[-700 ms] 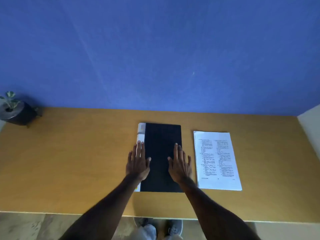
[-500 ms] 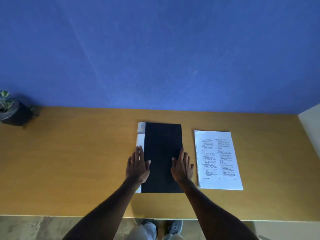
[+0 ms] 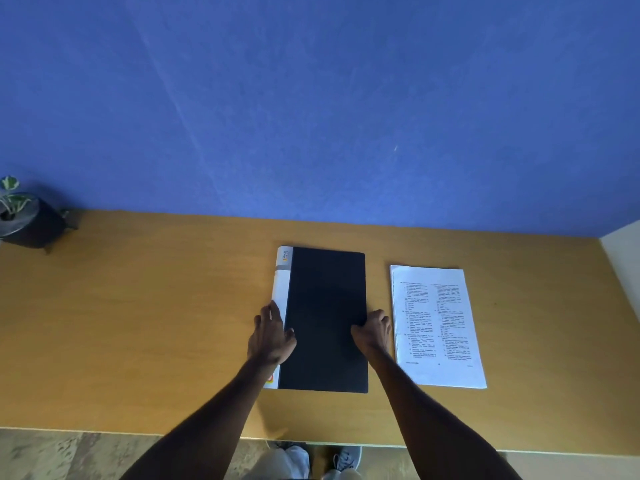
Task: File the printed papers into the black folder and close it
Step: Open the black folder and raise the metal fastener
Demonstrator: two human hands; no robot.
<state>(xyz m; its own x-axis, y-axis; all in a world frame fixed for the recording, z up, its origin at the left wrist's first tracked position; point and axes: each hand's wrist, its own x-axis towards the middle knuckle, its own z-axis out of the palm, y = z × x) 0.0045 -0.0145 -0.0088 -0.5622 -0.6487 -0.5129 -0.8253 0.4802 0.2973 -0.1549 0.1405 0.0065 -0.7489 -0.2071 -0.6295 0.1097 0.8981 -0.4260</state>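
The black folder (image 3: 325, 306) lies closed and flat on the wooden desk (image 3: 156, 323), with a white labelled spine strip along its left side. My left hand (image 3: 272, 336) rests on that spine edge, fingers spread and thumb on the cover. My right hand (image 3: 374, 332) curls over the folder's right edge, thumb on top and fingers tucked at the edge. A stack of printed papers (image 3: 436, 327) lies flat just right of the folder, apart from it and untouched.
A small plant in a dark pot (image 3: 26, 220) stands at the desk's far left corner. A blue wall runs behind the desk. A pale wall (image 3: 623, 261) borders the right end. My shoes show below the near edge.
Both hands slid outward from the folder's cover to its side edges. My right hand's fingers have curled around the right edge. The folder and papers have stayed put.
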